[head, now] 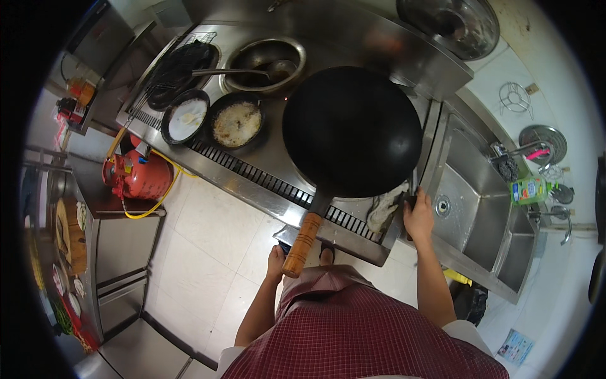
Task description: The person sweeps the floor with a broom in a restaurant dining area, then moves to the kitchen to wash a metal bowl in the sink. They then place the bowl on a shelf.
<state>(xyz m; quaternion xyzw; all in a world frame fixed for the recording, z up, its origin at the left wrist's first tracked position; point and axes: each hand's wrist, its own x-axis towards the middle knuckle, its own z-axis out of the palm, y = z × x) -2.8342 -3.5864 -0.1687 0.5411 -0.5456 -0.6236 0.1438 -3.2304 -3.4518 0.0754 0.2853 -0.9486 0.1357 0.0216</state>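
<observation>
A large black wok rests on the steel stove, its wooden handle pointing towards me. My left hand is low beside that handle, at a small dark blue item and a steel edge; its grip is partly hidden. At the stove's right edge, near the sink, is my right hand. Its fingers are bent around something dark by a thin metal rod, but I cannot make out what they hold. A crumpled grey cloth lies on the stove just left of this hand.
Left of the wok stand a black bowl with white contents, a pan of frothy oil and a steel pot holding a ladle. A red gas cylinder with a yellow hose sits on the left; a steel sink adjoins the right.
</observation>
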